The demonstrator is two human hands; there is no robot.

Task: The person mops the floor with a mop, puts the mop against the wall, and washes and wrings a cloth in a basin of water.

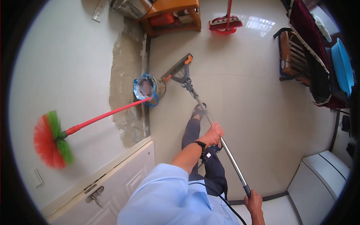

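Note:
My left hand (214, 134), with a dark watch on its wrist, is closed around the middle of a mop's silver pole (231, 158). Lower down, my right hand (254, 202) grips the dark end of the same pole. The mop head (177, 68), a long grey bar with orange clips, is on the tiled floor by the left wall. Close beside it stands a small bin (160, 88) with a blue-and-white bag (144, 87) in its mouth. A duster (54, 139) with round red and green bristles has its red handle running to the bin.
A wooden stand (172, 17) is against the wall ahead. Beyond the mop, a red broom (225, 24) is on the floor. At right are a wooden rack (294, 56) and a blue basin (342, 67). A white door (123, 180) is at lower left, a white cabinet (318, 183) at lower right.

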